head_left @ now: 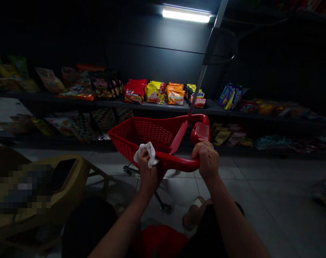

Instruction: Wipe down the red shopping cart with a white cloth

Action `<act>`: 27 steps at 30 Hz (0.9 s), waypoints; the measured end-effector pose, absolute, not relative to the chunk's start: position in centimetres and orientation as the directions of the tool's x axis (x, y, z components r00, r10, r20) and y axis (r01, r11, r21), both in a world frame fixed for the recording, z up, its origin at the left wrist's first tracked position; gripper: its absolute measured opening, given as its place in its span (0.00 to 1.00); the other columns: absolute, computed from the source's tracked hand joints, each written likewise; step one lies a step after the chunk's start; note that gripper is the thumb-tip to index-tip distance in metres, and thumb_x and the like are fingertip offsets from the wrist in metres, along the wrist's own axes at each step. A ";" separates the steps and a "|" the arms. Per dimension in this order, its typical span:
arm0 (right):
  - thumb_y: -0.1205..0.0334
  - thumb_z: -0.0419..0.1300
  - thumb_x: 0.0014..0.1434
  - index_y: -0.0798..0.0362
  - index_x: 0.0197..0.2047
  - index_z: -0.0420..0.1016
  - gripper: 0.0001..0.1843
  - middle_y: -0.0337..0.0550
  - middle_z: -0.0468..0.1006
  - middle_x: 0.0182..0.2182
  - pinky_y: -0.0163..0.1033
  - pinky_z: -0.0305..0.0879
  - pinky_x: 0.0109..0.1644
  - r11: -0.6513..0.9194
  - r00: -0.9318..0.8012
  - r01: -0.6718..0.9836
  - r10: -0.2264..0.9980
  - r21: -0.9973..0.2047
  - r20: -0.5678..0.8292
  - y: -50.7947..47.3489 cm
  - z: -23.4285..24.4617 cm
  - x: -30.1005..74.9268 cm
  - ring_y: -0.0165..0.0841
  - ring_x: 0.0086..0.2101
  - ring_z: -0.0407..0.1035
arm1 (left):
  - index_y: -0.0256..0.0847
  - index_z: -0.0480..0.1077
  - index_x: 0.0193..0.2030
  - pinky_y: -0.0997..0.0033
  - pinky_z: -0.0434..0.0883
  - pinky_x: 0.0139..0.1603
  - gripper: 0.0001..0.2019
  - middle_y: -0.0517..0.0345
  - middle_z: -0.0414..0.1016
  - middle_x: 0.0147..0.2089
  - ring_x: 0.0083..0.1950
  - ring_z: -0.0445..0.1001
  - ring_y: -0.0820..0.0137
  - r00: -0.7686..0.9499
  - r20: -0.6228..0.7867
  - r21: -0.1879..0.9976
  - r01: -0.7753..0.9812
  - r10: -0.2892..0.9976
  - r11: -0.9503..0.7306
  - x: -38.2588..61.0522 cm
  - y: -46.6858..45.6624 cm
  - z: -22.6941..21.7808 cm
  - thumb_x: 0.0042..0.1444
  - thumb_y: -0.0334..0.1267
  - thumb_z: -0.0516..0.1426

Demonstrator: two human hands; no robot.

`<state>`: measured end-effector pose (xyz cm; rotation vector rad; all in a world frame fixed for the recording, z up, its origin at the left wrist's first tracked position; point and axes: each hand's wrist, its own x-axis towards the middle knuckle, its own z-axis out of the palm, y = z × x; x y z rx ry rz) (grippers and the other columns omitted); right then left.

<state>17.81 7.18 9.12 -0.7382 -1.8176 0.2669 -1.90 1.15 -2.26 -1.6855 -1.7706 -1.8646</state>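
A small red plastic shopping cart (163,130) with perforated sides stands in front of me. My left hand (148,168) is closed on a crumpled white cloth (149,152), which presses against the cart's near rim. The fingers of my right hand (207,159) wrap round the red handle (184,164) at its right corner. Just above that hand sits a red holder (200,132) with a greyish panel. The basket's inside is dark, and I cannot make out anything in it.
Shelves (157,106) with several snack packets run across the back. A metal pole (203,75) rises behind the cart. At the left stands a yellowish chair (79,175) with a dark flat object (62,173) on it. Cart wheels (165,207) rest on the tiled floor.
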 end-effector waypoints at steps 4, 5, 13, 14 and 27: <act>0.61 0.43 0.67 0.48 0.19 0.64 0.25 0.38 0.69 0.20 0.48 0.63 0.52 0.761 -0.172 0.359 0.623 -0.540 0.763 6.6 8.9 18.0 0.34 0.29 0.67 | 0.43 0.60 0.57 0.43 0.57 0.69 0.16 0.42 0.53 0.68 0.71 0.54 0.53 -0.235 0.744 0.592 0.666 0.625 -0.454 2.8 -1.6 -4.1 0.62 0.38 0.52; 0.61 0.43 0.67 0.48 0.19 0.65 0.24 0.38 0.69 0.20 0.48 0.64 0.53 0.757 -0.165 0.361 0.627 -0.545 0.761 6.4 8.9 18.1 0.34 0.30 0.68 | 0.44 0.60 0.56 0.44 0.58 0.68 0.16 0.43 0.56 0.66 0.70 0.56 0.54 -0.158 0.758 0.547 0.682 0.632 -0.485 3.2 -2.0 -4.8 0.61 0.37 0.53; 0.58 0.43 0.68 0.48 0.19 0.64 0.26 0.40 0.70 0.20 0.49 0.64 0.53 0.748 -0.125 0.377 0.625 -0.546 0.771 6.0 8.4 17.8 0.35 0.30 0.69 | 0.41 0.62 0.55 0.45 0.58 0.69 0.14 0.41 0.52 0.68 0.73 0.50 0.55 -0.261 0.560 0.659 0.716 0.786 -0.232 -0.1 -3.0 -12.8 0.63 0.36 0.51; 0.58 0.43 0.68 0.48 0.19 0.65 0.26 0.40 0.70 0.20 0.49 0.64 0.54 0.750 -0.134 0.386 0.622 -0.538 0.771 5.8 8.5 17.6 0.35 0.30 0.69 | 0.42 0.62 0.55 0.47 0.59 0.68 0.13 0.42 0.51 0.69 0.73 0.51 0.56 -0.296 0.544 0.686 0.696 0.786 -0.212 0.1 -3.0 -13.0 0.64 0.36 0.51; 0.62 0.44 0.68 0.48 0.28 0.67 0.18 0.40 0.72 0.26 0.50 0.59 0.58 0.784 -0.351 0.526 0.552 -0.329 0.756 3.1 8.4 16.7 0.36 0.35 0.68 | 0.41 0.63 0.47 0.49 0.63 0.65 0.08 0.41 0.56 0.64 0.69 0.58 0.57 -0.430 0.450 0.780 0.616 0.782 -0.110 -0.2 -2.3 -15.3 0.63 0.39 0.51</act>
